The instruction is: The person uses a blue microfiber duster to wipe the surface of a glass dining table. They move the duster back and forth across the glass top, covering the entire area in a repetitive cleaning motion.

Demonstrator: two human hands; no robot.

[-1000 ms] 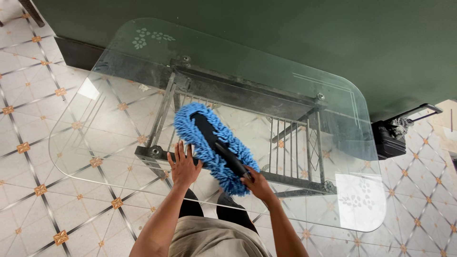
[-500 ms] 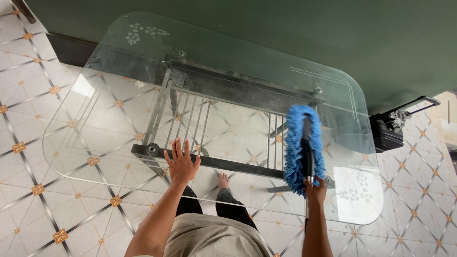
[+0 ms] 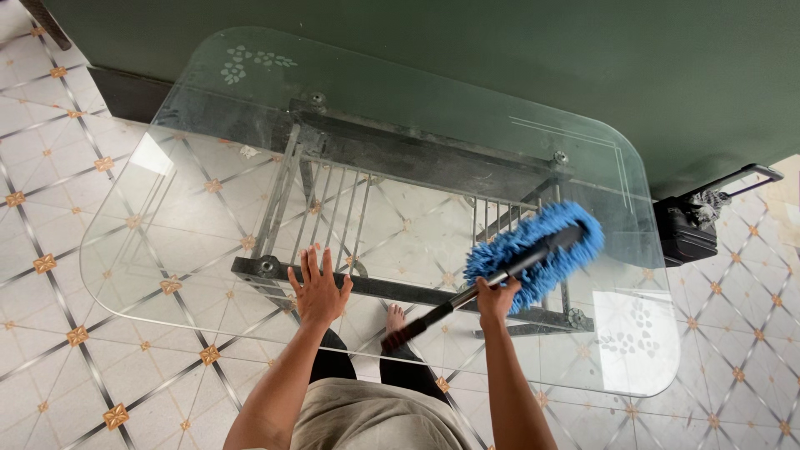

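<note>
We rest our left hand (image 3: pixel 319 287) flat on the glass tabletop (image 3: pixel 208 208), fingers spread wide and holding nothing, just above the near bar of the metal frame (image 3: pixel 392 287) that shows through the glass. Our right hand (image 3: pixel 497 296) is closed around the handle (image 3: pixel 450 307) of the blue duster (image 3: pixel 537 248), gripping it where the shaft meets the fluffy head. The duster's head lies on the glass to the right of that frame's vertical bars, angled up toward the far right corner of the tabletop. Beyond the tabletop's right edge a black case (image 3: pixel 687 229) sits on the patterned tile floor (image 3: pixel 50 275).
</note>
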